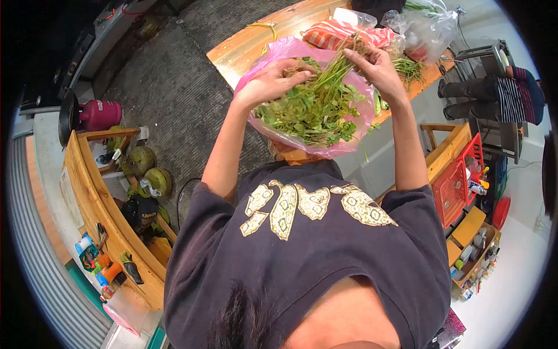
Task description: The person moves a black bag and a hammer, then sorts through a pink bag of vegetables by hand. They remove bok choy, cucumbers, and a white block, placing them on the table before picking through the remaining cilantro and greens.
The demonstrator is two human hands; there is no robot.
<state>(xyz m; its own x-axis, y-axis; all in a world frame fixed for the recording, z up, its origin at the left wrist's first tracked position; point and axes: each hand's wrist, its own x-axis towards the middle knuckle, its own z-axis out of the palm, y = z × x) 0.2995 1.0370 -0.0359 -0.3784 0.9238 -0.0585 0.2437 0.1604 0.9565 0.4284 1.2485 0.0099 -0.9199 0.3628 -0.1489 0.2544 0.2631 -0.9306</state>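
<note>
A pink plastic bag (pixel 359 131) lies spread wide in front of my body, filled with leafy green herbs (pixel 317 110) that look like cilantro. My right hand (pixel 378 70) is closed around the brown root ends of a bunch, whose stems slant down to the left into the leaves. On the other side, my left hand (pixel 276 84) curls over the herbs near the bag's left rim, thumb stretched across the stems. Its fingertips are partly buried in the greenery.
Beyond the bag, a wooden table (pixel 232 52) bears a red-and-white striped bag (pixel 349 35), a clear plastic bag (pixel 430 32) and loose green stems (pixel 408 68). A wooden counter (pixel 96 203) stands left, a red crate (pixel 450 192) right. Another person (pixel 500 99) is at far right.
</note>
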